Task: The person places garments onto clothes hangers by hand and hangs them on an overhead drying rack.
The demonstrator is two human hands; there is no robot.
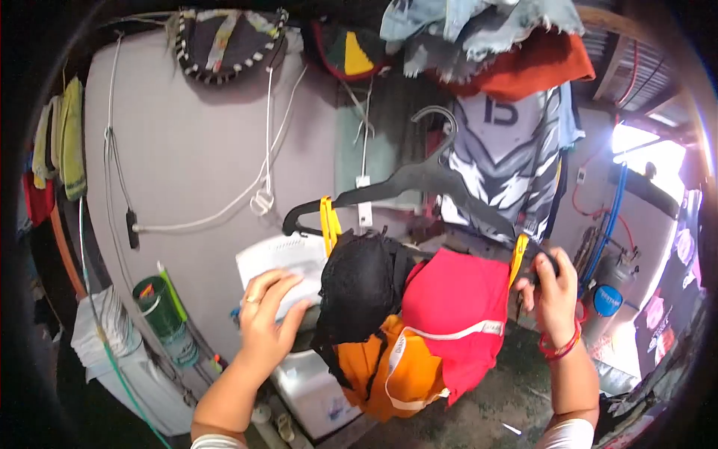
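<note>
A black clothes hanger [426, 179] is held up in front of me, its hook pointing up. On it hang several bras: a black lace bra [363, 273], a red bra [456, 292] with a white band, and an orange bra [411, 374] below. Yellow straps [329, 224] loop over both arms of the hanger. My right hand [553, 292] has its fingers curled round the hanger's right end. Beside the black bra, my left hand [271, 318] has its fingers bent and apart, with nothing in it and a ring on one finger.
Behind the hanger, a patterned jersey [508, 142] and other clothes hang under caps [232, 45]. White cords [209, 224] run along the pale wall. A green container [161, 310] stands at left, near folded white cloth [112, 337]. At right is a tank with a blue label [607, 299].
</note>
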